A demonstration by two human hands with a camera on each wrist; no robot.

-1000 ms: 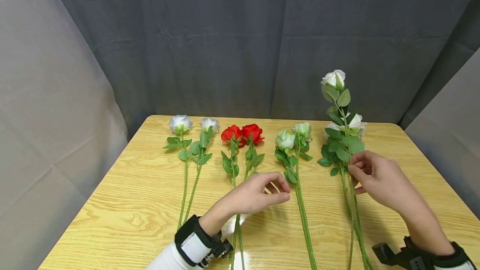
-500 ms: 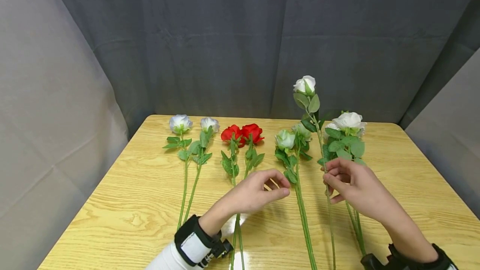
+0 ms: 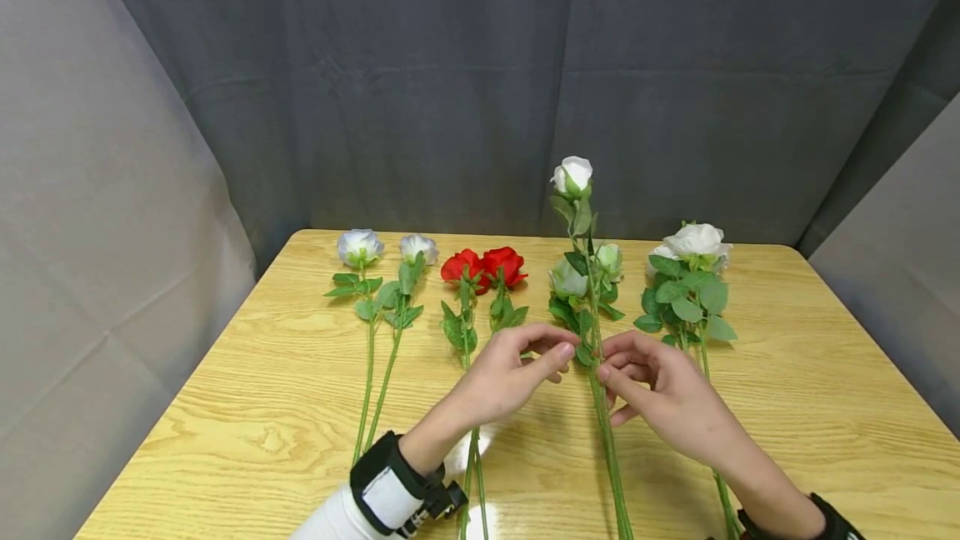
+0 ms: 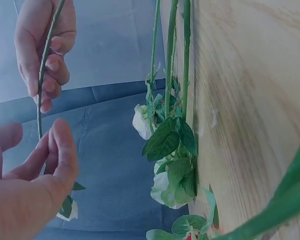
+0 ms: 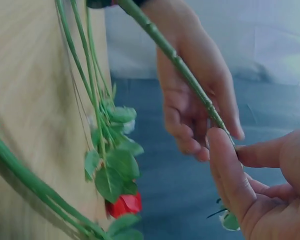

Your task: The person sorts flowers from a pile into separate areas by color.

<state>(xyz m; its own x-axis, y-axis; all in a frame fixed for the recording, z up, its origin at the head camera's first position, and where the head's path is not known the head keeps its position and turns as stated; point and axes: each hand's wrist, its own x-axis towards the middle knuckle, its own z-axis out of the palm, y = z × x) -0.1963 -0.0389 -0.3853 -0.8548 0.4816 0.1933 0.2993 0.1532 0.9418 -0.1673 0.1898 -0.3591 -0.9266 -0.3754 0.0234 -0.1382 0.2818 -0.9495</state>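
My right hand (image 3: 609, 365) pinches the green stem (image 3: 592, 307) of a white rose (image 3: 573, 175) and holds it upright above the wooden table (image 3: 262, 407). In the right wrist view the thumb (image 5: 230, 170) presses on the stem (image 5: 175, 57). My left hand (image 3: 558, 350) is just left of that stem, fingers loosely curled. In the left wrist view its thumb and fingertips (image 4: 57, 145) lie either side of the stem (image 4: 49, 45) with a gap showing. The held rose stands in front of two greenish-white roses (image 3: 567, 279) lying on the table.
More stems lie side by side, heads away from me: two pale bluish roses (image 3: 360, 247) at left, two red roses (image 3: 483, 265), and white roses (image 3: 697, 242) at right. A grey curtain (image 3: 480, 65) closes off the back and sides.
My right hand has carried the white rose leftward from the right-hand bunch to beside my left hand. The left hand has edged up and right toward the stem.
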